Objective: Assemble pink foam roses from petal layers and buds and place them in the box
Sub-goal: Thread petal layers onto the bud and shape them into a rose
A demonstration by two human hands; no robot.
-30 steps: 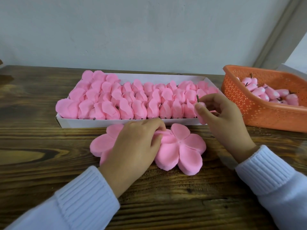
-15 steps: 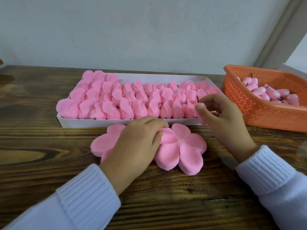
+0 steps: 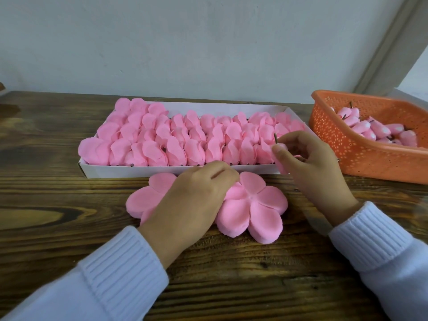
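A white box at the table's middle holds rows of several finished pink foam roses. In front of it lie two flat pink petal-layer stacks: one in plain sight, the other half hidden under my left hand. That hand rests palm down, fingertips pinching a petal of the right stack. My right hand hovers at the box's right end, holding a pink bud with its dark stem pointing up.
An orange perforated basket with several pink buds stands at the right. The dark wooden table runs to a grey wall behind. White sleeves cover both wrists.
My left hand has slid slightly right over the petal stacks. My right hand and its bud have barely moved.
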